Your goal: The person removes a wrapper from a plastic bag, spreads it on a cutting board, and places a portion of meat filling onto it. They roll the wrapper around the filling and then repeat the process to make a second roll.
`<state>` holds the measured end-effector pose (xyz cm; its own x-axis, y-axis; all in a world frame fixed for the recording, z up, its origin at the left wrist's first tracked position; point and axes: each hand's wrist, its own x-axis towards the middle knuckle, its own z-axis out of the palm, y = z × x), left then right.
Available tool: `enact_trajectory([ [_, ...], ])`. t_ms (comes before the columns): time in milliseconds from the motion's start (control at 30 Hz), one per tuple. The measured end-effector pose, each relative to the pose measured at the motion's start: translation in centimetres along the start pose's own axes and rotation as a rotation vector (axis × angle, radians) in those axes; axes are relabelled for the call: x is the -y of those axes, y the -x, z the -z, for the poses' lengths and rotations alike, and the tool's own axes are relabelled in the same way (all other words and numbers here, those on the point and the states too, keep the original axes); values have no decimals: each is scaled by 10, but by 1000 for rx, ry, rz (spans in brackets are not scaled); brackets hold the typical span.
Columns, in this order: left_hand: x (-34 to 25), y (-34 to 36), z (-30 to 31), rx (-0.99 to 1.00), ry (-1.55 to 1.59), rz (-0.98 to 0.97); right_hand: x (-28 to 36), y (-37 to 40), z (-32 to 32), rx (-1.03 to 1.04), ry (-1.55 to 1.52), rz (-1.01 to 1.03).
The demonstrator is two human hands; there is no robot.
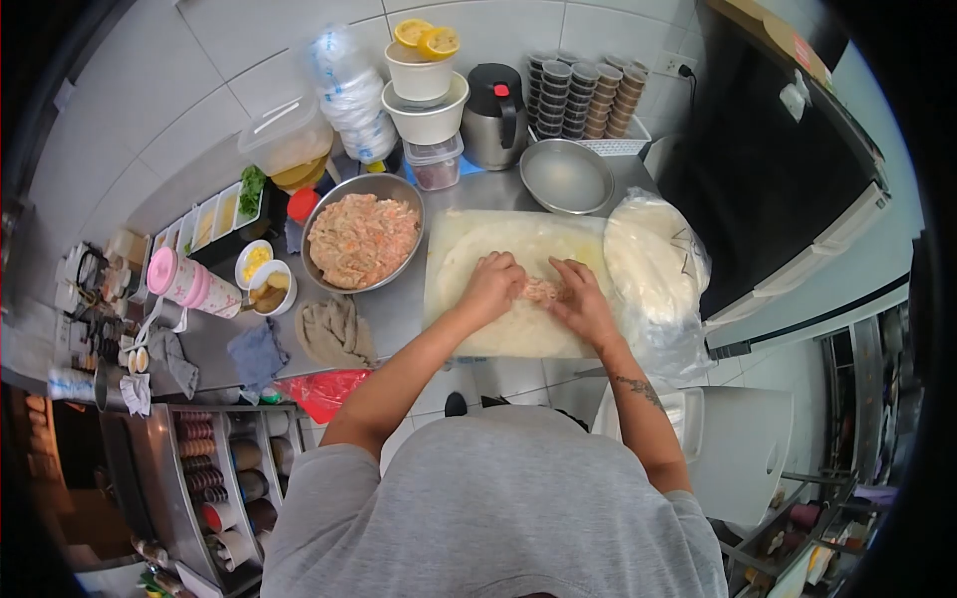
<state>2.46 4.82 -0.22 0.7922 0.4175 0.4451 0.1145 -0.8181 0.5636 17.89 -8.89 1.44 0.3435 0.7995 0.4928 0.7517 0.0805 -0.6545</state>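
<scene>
A cutting board (444,239) lies on the steel counter, with a thin pale round sheet (498,337) spread over it. Near the middle of the sheet sits a small strip of pinkish minced filling (541,290). My left hand (493,284) is at its left end, fingers curled in and touching it. At the right end my right hand (584,302) presses against the filling with bent fingers. A large metal bowl (417,234) of the same mince (361,239) stands left of the board. Right of the board, a stack of pale sheets (648,249) lies in clear plastic.
An empty metal bowl (566,177) stands behind the board. Tubs (427,118), a steel jug (493,125) and stacked cups (583,95) line the back. Small bowls (271,289), a pink tumbler (194,284) and cloths (334,332) sit at left.
</scene>
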Motion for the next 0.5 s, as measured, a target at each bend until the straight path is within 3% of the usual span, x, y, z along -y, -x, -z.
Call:
enact_trajectory([
  [100,-14,-8,2,-98,-58,-35,-2,-4,-7,92,38,100],
  [200,-9,-6,-8,48,-118,-59,-26,-4,-13,334,71,46],
  [233,-4,-6,-11,135,-126,-62,-28,-4,-13,344,67,39],
  [333,-1,-5,-7,147,-97,-45,-23,-6,-6,287,30,30],
  [433,0,0,-1,12,-93,-37,-21,-7,-1,189,-8,52],
  [500,5,3,2,93,-95,-30,-34,-4,3,279,44,40],
])
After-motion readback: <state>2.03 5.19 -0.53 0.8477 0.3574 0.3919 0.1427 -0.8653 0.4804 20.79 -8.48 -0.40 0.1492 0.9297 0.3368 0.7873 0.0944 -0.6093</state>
